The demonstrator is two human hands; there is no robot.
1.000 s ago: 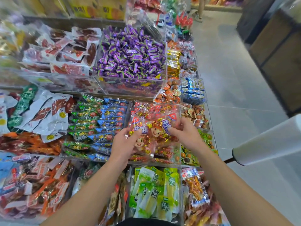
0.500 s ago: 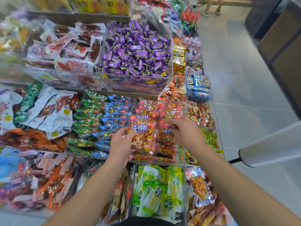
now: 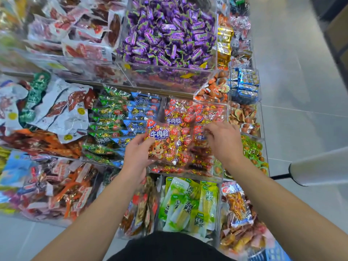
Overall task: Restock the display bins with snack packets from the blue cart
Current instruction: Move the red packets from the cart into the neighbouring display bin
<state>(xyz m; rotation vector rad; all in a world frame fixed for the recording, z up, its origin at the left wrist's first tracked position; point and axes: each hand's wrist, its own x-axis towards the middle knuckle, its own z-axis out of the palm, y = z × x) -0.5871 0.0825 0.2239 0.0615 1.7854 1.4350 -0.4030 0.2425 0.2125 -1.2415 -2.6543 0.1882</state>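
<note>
Left hand (image 3: 136,157) grips the near-left edge of a red beef packet (image 3: 165,143), printed side up, its long axis running away from the person, over the clear bin (image 3: 190,175). Right hand (image 3: 223,143), fingers curled down, digs into the packets just right of it.

Both bare forearms reach forward. The left hand (image 3: 136,156) pinches with its thumb on top (fingers curled beneath); to its right, the right hand (image 3: 224,143) lies palm-down, fingers bent.
</note>
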